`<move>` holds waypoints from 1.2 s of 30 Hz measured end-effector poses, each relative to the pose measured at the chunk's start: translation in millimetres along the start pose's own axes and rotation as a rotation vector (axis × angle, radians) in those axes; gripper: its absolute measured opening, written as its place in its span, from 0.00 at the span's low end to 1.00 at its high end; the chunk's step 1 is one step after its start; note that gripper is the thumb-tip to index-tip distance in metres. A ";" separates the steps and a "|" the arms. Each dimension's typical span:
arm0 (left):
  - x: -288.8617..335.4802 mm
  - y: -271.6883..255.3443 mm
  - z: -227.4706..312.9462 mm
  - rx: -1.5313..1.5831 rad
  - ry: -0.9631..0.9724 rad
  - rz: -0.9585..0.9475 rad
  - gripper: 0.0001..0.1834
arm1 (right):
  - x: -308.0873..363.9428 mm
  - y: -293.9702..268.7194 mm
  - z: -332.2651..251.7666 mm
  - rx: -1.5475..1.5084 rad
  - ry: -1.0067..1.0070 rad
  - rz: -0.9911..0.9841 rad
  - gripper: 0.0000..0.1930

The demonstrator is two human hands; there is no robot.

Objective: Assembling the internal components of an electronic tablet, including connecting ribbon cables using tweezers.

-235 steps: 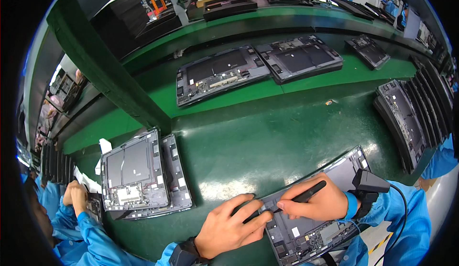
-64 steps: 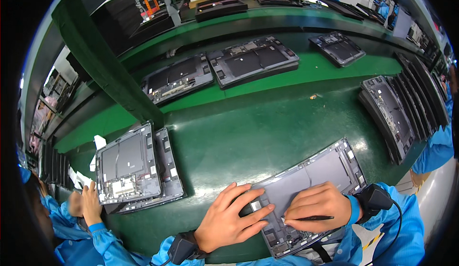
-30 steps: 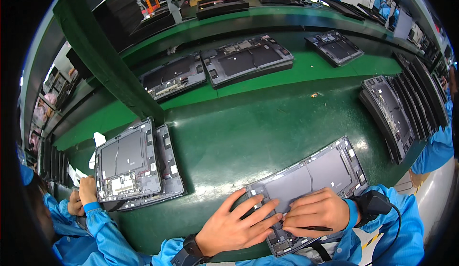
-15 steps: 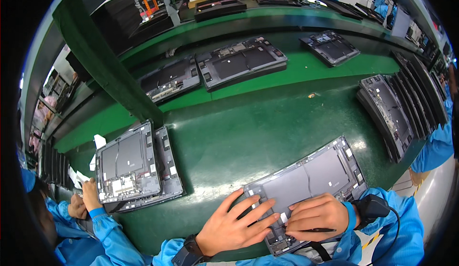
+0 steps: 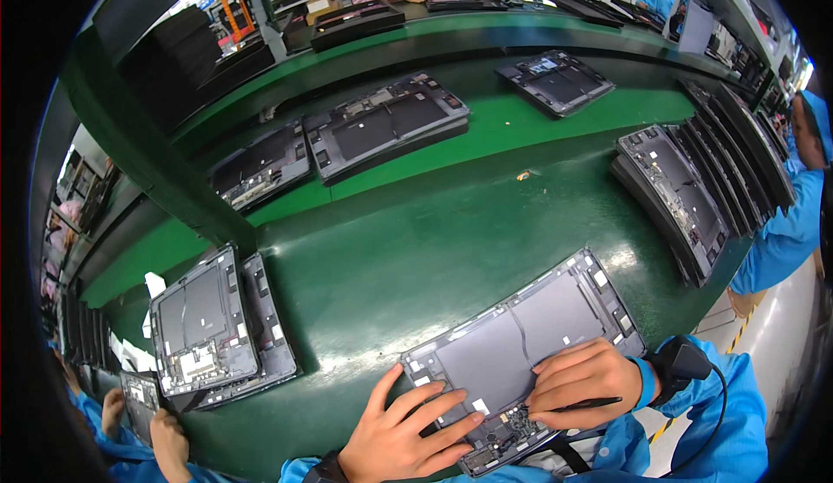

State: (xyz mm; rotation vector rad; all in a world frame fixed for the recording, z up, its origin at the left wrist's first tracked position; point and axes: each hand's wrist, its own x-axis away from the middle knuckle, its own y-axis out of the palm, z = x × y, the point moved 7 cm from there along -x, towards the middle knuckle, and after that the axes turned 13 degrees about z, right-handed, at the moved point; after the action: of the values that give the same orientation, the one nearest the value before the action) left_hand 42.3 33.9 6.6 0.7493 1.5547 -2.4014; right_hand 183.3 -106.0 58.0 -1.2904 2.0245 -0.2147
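Got an opened tablet (image 5: 495, 353) at about 5 o'clock on the green bench (image 5: 425, 262). Got the left hand (image 5: 399, 440) laid over its 8 o'clock side, fingers fanned apart, tips on the frame. Got the right hand (image 5: 586, 383) bunched at its 4 o'clock, fingers together around a black tool (image 5: 599, 403), right by the board (image 5: 514, 428); can't tell if pinching anything else under there. Also seeing two stacked tablets (image 5: 200, 331) at 8, a dark row (image 5: 729, 166) near 3, and three more tablets (image 5: 390, 127) from 10 round to 1.
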 end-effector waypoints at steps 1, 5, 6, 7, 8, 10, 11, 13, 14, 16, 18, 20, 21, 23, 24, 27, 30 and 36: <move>-1.1 0.2 0.7 0.003 0.004 -0.001 0.19 | -0.1 0.8 -0.4 0.023 -0.020 -0.007 0.04; -5.9 -2.9 1.2 0.077 -0.005 0.059 0.19 | -1.3 2.8 0.1 0.037 -0.054 -0.014 0.04; -7.2 -6.7 2.2 0.142 0.011 0.126 0.19 | -0.5 4.0 -0.4 0.039 -0.069 -0.012 0.05; -6.4 -5.5 1.6 0.143 0.011 0.124 0.19 | 0.0 4.7 -1.1 0.042 -0.085 -0.011 0.05; -5.0 -3.8 1.0 0.139 0.008 0.119 0.20 | -0.1 4.7 -0.9 0.040 -0.084 -0.011 0.05; -4.3 -4.4 0.8 0.136 0.004 0.112 0.22 | -0.2 5.6 0.5 0.062 -0.070 -0.024 0.05; -4.0 -4.4 0.3 0.108 -0.015 0.067 0.21 | 0.2 6.4 0.5 0.059 -0.071 -0.024 0.05; -3.2 -1.8 -1.3 0.080 -0.036 0.020 0.19 | 2.1 8.3 -0.3 0.121 -0.094 -0.019 0.05; -3.3 -2.8 -0.1 0.106 -0.015 0.059 0.19 | 2.4 8.7 -0.9 0.118 -0.095 -0.020 0.05; -4.0 -6.2 2.4 0.129 0.002 0.097 0.20 | 3.1 8.7 -1.7 0.152 -0.099 -0.024 0.05; -4.4 -1.1 2.5 -0.002 0.013 -0.032 0.18 | 3.0 7.9 -3.6 0.163 -0.102 -0.011 0.05; -5.4 -1.0 3.9 0.002 0.010 -0.029 0.17 | 3.4 6.8 -3.7 0.175 -0.107 0.002 0.05; -6.1 -1.2 4.4 0.006 0.008 -0.022 0.17 | 4.0 7.1 -2.8 0.178 -0.102 -0.009 0.05; -6.3 -0.4 4.9 -0.008 0.022 -0.030 0.17 | 4.3 7.2 -1.9 0.179 -0.097 -0.019 0.05; -6.3 0.3 5.5 -0.021 0.037 -0.037 0.17 | 3.9 6.9 -2.1 0.188 -0.097 -0.023 0.05; -7.9 0.1 7.9 -0.065 0.071 -0.049 0.18 | 2.5 6.8 -3.4 0.199 -0.093 -0.053 0.05; -6.2 -1.6 8.5 -0.093 0.094 -0.059 0.20 | 0.4 9.5 -4.2 0.185 -0.101 -0.080 0.04; 4.0 -6.6 -0.2 0.094 -0.041 0.088 0.19 | -1.3 6.1 0.9 -0.076 0.038 0.007 0.05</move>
State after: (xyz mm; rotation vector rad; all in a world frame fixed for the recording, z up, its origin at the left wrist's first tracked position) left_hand 36.2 37.4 9.8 0.7644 1.3722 -2.4245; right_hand 179.8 -101.7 55.0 -1.3351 2.0873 -0.1614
